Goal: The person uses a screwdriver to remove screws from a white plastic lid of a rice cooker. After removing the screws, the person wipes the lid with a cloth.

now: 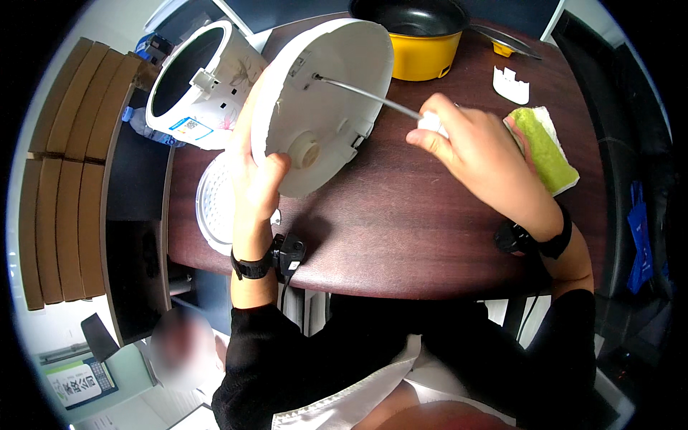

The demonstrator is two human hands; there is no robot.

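Observation:
My left hand point(256, 178) grips the rim of a white, dome-shaped rice cooker lid point(290, 118), tilted so its hollow inside faces right. A screwdriver point(373, 96) with a white handle and long metal shaft is held in my right hand point(487, 147). Its tip meets the lid's inner side near the top, at a small hole. Inside the lid sits a round cream-coloured fitting point(304, 150). Below my left hand, a white perforated plate point(211, 204) lies on the table, partly hidden by my forearm.
Behind the lid, the rice cooker body point(226, 107) lies tilted at the left. A yellow pot point(424, 59), a glass lid point(502, 36), a white plastic piece point(510, 87) and a green cloth point(546, 150) rest on the dark table point(401, 244). Cardboard boxes point(61, 222) line the left side.

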